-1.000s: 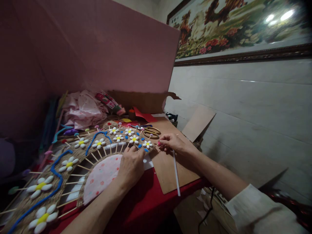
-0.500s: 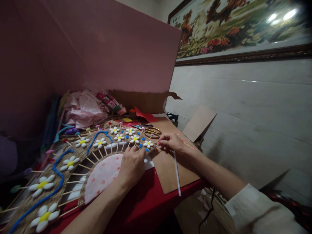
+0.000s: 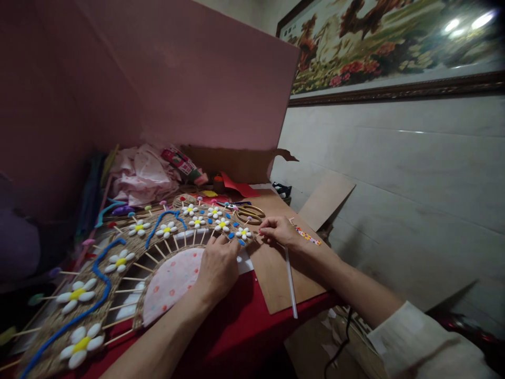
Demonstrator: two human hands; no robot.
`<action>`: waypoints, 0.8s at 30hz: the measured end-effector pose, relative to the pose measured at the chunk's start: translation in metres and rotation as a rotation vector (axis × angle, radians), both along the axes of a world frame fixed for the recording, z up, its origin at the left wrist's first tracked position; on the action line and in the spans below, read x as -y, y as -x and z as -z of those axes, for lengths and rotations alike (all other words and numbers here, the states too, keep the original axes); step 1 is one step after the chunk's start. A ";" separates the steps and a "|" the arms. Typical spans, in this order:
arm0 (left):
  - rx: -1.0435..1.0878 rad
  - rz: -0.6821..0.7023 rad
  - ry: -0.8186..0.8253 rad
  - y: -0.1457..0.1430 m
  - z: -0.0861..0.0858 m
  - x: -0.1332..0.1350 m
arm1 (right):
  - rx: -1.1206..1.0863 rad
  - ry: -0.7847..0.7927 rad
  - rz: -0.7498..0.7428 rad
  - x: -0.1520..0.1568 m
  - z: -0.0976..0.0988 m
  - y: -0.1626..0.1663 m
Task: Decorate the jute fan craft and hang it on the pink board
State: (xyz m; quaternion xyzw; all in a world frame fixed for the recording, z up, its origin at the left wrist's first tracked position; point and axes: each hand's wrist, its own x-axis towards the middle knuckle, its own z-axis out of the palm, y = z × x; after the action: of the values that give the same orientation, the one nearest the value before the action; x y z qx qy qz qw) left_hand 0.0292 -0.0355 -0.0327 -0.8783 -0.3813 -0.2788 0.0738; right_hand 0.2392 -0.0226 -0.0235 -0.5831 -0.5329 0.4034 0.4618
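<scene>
A fan-shaped twine craft (image 3: 118, 273) lies across the left and middle. It bears white clay daisies (image 3: 77, 295), a blue clay strip (image 3: 102, 292), thin wooden sticks with coloured clay tips, and a pale dotted half-round centre (image 3: 173, 281). My left hand (image 3: 221, 263) has its fingers curled over the inner edge of the twine band, near the right end. At that end, my right hand (image 3: 278, 230) pinches a small stick end with a bit of red clay (image 3: 260, 233). Its fingertips partly hide the piece.
Gold-handled scissors (image 3: 252, 213) rest beyond the fan. A clear stick (image 3: 291, 284) lies on brown cardboard (image 3: 272, 289) over a red tablecloth (image 3: 232, 326). Colourful patterned strips (image 3: 310, 237) sit right of my hand. Pink cloth (image 3: 144, 176) and red paper (image 3: 240, 187) are behind.
The whole view has shifted slightly, so things appear a little further right. Both hands keep nearly the same places on the fan.
</scene>
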 end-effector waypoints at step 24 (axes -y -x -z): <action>0.027 -0.004 0.011 0.002 0.000 0.000 | 0.032 0.000 0.046 -0.004 0.005 0.003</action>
State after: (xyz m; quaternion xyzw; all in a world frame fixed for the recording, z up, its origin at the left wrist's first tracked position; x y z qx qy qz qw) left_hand 0.0276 -0.0355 -0.0331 -0.8742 -0.3856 -0.2881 0.0644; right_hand 0.2359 -0.0187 -0.0285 -0.6017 -0.5266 0.3832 0.4624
